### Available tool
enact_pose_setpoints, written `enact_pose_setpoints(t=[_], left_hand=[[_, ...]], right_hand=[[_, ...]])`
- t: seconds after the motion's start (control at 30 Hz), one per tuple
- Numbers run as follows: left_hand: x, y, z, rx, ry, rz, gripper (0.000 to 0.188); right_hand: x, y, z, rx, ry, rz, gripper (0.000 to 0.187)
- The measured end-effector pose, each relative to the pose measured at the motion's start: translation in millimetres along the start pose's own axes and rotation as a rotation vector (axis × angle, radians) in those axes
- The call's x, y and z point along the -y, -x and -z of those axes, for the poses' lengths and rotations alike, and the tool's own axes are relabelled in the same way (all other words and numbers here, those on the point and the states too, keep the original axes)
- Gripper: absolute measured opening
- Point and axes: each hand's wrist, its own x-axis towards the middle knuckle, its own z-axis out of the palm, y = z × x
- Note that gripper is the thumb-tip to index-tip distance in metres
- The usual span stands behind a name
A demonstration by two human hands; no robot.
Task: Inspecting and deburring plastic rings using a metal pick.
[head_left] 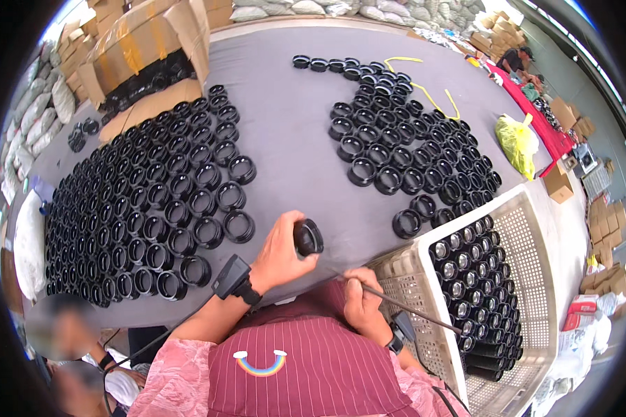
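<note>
Black cup point(308, 238) held tipped sideways, thin rod point(419, 313) slanting down-right

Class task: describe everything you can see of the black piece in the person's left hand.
The black piece is short and round, with a shiny rim and dark side that look like plastic. It is tipped sideways, one round end facing roughly right; whether it is hollow right through is unclear. The left hand grips it from the left, near the front edge of the grey table.
</note>
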Motion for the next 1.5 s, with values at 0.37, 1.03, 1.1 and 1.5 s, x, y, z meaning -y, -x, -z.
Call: enact_pose_setpoints(t=[0.37,1.03,1.1,1.5], left_hand=[[-11,-102,-119,0.227,-0.104,-0.376,0.079],[-28,-144,-201,0.453,-0.515,-1.027,0.048],[-24,-146,-221,0.474,-0.476,-1.037,0.044],[-37,-142,-197,0.477,-0.491,-0.953,0.068]], right_hand=[[-26,39,26,0.140,-0.012,-0.185,0.008],[-57,47,31,0.097,-0.022,-0.260,0.009],[-65,54,31,0.095,-0.050,-0.304,0.009],[-68,38,30,0.105,-0.099,-0.143,0.017]])
